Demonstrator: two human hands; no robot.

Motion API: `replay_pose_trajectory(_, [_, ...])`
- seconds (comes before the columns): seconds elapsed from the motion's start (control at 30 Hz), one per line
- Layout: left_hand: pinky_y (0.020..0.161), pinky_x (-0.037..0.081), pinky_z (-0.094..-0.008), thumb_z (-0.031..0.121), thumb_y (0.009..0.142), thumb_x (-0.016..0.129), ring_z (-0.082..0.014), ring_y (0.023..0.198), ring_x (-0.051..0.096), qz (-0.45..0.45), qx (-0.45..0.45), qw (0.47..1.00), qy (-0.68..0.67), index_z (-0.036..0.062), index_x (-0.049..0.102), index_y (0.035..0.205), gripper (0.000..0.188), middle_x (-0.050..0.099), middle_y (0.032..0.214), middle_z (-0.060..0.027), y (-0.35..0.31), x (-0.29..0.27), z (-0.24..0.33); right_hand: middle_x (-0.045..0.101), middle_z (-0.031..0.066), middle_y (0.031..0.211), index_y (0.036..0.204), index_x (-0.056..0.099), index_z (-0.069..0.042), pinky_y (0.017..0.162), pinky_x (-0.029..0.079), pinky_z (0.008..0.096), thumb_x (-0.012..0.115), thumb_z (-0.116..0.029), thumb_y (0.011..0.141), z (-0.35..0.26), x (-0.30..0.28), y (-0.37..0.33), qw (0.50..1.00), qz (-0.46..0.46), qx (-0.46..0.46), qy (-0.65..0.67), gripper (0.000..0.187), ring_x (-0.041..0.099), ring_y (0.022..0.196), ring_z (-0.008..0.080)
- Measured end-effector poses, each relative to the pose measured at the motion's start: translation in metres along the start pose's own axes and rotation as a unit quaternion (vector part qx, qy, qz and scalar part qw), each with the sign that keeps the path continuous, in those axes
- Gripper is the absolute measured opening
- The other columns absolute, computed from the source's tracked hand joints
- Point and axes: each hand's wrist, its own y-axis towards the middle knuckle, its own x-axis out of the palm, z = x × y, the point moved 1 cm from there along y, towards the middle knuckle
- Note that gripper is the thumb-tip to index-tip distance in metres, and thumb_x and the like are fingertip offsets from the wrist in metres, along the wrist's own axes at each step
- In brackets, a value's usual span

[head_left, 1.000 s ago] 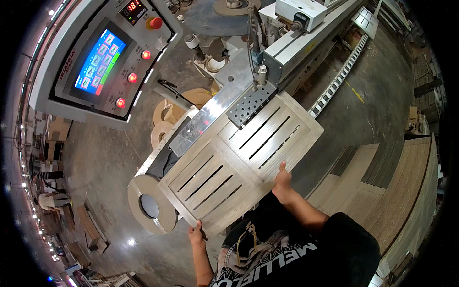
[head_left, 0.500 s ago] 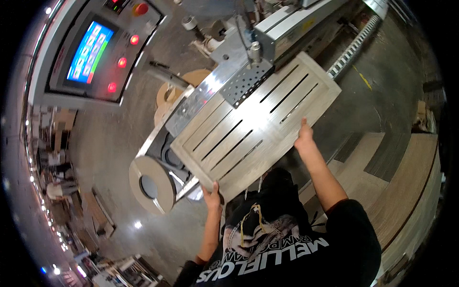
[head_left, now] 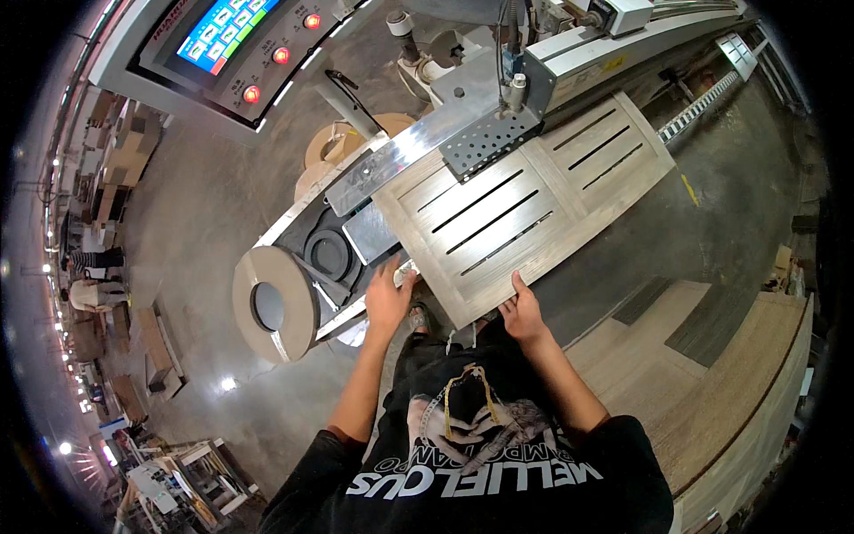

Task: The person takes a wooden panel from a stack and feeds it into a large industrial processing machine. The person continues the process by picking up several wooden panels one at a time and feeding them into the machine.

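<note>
A grey-beige slotted wooden panel (head_left: 498,258) lies slanted on the machine, its far edge under a perforated metal guard (head_left: 485,153). My right hand (head_left: 525,311) grips the panel's near edge, thumb on top and fingers hidden below. Just left of the panel's near-left end, my left hand (head_left: 389,298) is off the wood, thumb apart from the fingers, over the machine's front edge. A flat metal plate (head_left: 369,236) sits beyond that hand. Left of it is a large roll of beige edge banding (head_left: 258,307).
A control box with a lit screen (head_left: 218,40) and red buttons stands at the upper left. At the lower right, boards (head_left: 623,383) are stacked, with dark strips (head_left: 712,325) on top. A roller track (head_left: 703,107) extends at the far right. People (head_left: 93,294) stand far left.
The panel has moved right along the machine. My left hand has let go of its left end, and my right hand has slid left along the near edge. The view has shifted.
</note>
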Motion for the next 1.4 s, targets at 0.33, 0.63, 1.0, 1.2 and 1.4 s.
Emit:
replay_pose_trajectory(0.33, [0.115, 0.029, -0.0427, 0.035, 0.084, 0.071, -0.0380, 0.139, 0.037, -0.080, 0.156, 0.957, 0.230, 0.0037, 0.033, 0.149, 0.081, 0.029, 0.157, -0.0178, 0.042, 0.004, -0.040, 0.058, 0.0156, 0.130, 0.135, 0.049, -0.002, 0.105, 0.045, 0.0505, 0.047, -0.029, 0.102, -0.080, 0.015, 0.031, 0.987, 0.098, -0.100, 0.082, 0.042, 0.057, 0.118, 0.0336])
replay_pose_trajectory(0.63, [0.119, 0.020, -0.0474, 0.039, 0.086, 0.065, -0.0343, 0.134, 0.044, -0.088, 0.259, 0.927, 0.258, 0.0051, 0.038, 0.148, 0.076, 0.035, 0.155, -0.0150, 0.049, -0.013, -0.070, 0.044, 0.0231, 0.143, 0.143, 0.038, 0.001, 0.112, 0.034, 0.0432, 0.063, -0.038, 0.094, -0.071, 0.057, -0.094, 0.766, 0.332, -0.502, -0.227, 0.068, 0.042, 0.135, 0.0333])
replay_pose_trajectory(1.0, [0.118, 0.024, -0.0462, 0.045, 0.089, 0.062, -0.0344, 0.131, 0.047, -0.093, 0.278, 0.894, 0.340, 0.0031, 0.028, 0.152, 0.082, 0.030, 0.157, -0.0184, 0.045, -0.013, -0.056, 0.046, 0.0225, 0.141, 0.142, 0.039, 0.000, 0.107, 0.038, 0.0498, 0.066, -0.047, 0.087, 0.068, 0.017, -0.440, 0.276, 0.769, -0.266, -0.512, 0.077, 0.044, 0.131, 0.0366])
replay_pose_trajectory(1.2, [0.114, 0.030, -0.0478, 0.057, 0.089, 0.057, -0.0326, 0.130, 0.049, -0.088, 0.287, 0.877, 0.376, 0.0049, 0.037, 0.149, 0.081, 0.036, 0.153, -0.0198, 0.060, -0.001, -0.067, 0.057, 0.0194, 0.123, 0.130, 0.052, -0.001, 0.096, 0.046, 0.0484, 0.065, -0.044, 0.087, 0.156, -0.027, -0.491, 0.393, 0.841, -0.072, -0.365, 0.063, 0.055, 0.115, 0.0345])
replay_pose_trajectory(1.4, [0.106, 0.037, -0.0470, 0.053, 0.092, 0.058, -0.0409, 0.124, 0.052, -0.112, 0.332, 0.929, 0.117, -0.0051, 0.047, 0.138, 0.075, 0.054, 0.136, -0.0245, 0.054, 0.007, -0.033, 0.058, 0.0195, 0.111, 0.115, 0.060, 0.001, 0.088, 0.051, 0.0456, 0.064, -0.038, 0.088, 0.170, -0.032, -0.470, 0.284, 0.862, -0.133, -0.398, 0.048, 0.058, 0.106, 0.0338])
